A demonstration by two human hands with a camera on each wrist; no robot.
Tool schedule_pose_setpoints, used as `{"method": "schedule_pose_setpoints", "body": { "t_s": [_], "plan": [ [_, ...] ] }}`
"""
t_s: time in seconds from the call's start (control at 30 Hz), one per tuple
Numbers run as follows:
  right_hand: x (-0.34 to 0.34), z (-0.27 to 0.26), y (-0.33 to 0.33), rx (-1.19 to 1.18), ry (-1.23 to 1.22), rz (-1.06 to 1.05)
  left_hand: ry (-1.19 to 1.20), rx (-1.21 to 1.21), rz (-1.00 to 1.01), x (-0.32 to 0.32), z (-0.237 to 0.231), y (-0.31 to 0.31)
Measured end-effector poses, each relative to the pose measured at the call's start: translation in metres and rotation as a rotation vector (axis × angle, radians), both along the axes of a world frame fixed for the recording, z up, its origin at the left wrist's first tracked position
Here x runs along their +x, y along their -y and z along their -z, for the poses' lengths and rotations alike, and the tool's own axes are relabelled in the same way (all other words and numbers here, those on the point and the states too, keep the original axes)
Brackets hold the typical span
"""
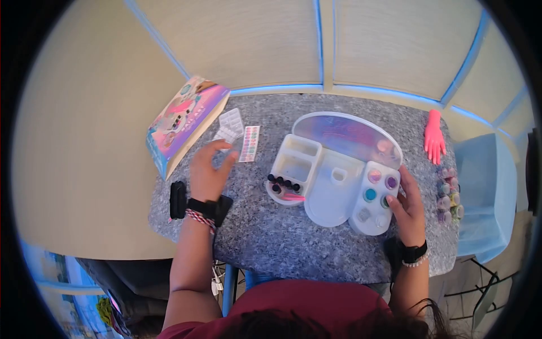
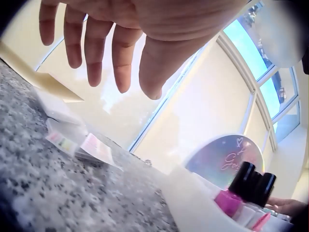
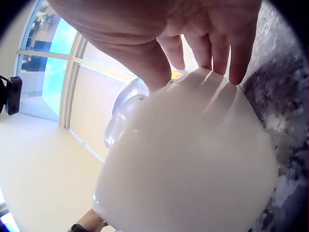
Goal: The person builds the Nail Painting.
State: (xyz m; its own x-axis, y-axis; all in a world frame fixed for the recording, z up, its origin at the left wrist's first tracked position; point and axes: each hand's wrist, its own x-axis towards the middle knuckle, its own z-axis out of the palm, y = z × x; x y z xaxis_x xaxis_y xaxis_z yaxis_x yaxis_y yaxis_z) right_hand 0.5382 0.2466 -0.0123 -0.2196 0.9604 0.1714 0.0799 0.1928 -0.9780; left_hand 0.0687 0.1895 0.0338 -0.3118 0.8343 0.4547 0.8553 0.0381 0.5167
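Evidently, the white case (image 1: 330, 208) has been laid open right of the desk's (image 1: 271, 243) middle, its lid (image 1: 351, 131) raised toward the far edge and both trays swung outward. The work is judged to be partway: coloured pots (image 1: 370, 195) are seated in the right tray (image 1: 368, 229), and black-capped bottles (image 1: 276, 187) are gathered with a pink stick (image 1: 293, 198) at the near end of the left tray (image 1: 305, 141). Nothing can be seen in that tray's two far compartments, and whether the right tray's nearest wells are filled cannot be made out.

The left hand (image 1: 209, 174) is held spread over the desk's left part, with nothing gripped. The right tray is touched by the right hand (image 1: 411, 212), the thumb set near a green pot and the fingers along the outer side; whether anything is pinched cannot be told.

Outside the case, a clear palette (image 1: 230, 125) and a sticker sheet (image 1: 249, 144) are left near the far left corner, hemmed in by a tilted box (image 1: 189, 118). A pink model (image 1: 433, 138) is placed at the far right corner, and jars (image 1: 450, 195) are grouped along the right edge, where access is partly blocked by the right hand. A black gadget (image 1: 178, 199) is set at the left edge.
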Motion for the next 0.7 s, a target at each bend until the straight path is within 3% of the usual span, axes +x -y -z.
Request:
{"method": "schedule_pose_setpoints", "body": {
  "t_s": [0.07,0.17,0.27,0.3,0.37,0.47,0.53,0.67,0.7],
  "plan": [
    [0.001,-0.005,0.0,-0.078,-0.062,-0.03,0.075,-0.061,0.003,-0.011,0.003,-0.006],
    [0.002,0.002,-0.003,-0.078,-0.131,-0.05,-0.019,-0.098,0.02,-0.002,0.003,-0.013],
    [0.005,0.015,-0.007,0.066,-0.031,0.08,0.322,-0.261,0.173,0.019,0.011,-0.018],
    [0.006,0.013,-0.006,0.094,0.022,0.127,0.332,-0.265,0.215,0.023,0.018,-0.021],
    [0.007,0.004,0.002,0.024,-0.078,0.12,0.574,-0.226,0.349,0.035,0.027,-0.03],
    [0.007,-0.025,0.026,0.021,0.038,0.062,0.683,-0.273,0.443,0.051,0.031,-0.039],
    [0.001,-0.046,0.04,0.241,0.533,0.029,0.827,-0.289,0.475,0.059,0.031,-0.042],
    [0.001,-0.033,0.041,0.212,0.492,-0.015,0.815,-0.276,0.576,0.058,0.038,-0.043],
    [0.002,-0.029,0.037,0.207,0.5,0.02,0.861,-0.274,0.526,0.06,0.033,-0.039]
  ]
}}
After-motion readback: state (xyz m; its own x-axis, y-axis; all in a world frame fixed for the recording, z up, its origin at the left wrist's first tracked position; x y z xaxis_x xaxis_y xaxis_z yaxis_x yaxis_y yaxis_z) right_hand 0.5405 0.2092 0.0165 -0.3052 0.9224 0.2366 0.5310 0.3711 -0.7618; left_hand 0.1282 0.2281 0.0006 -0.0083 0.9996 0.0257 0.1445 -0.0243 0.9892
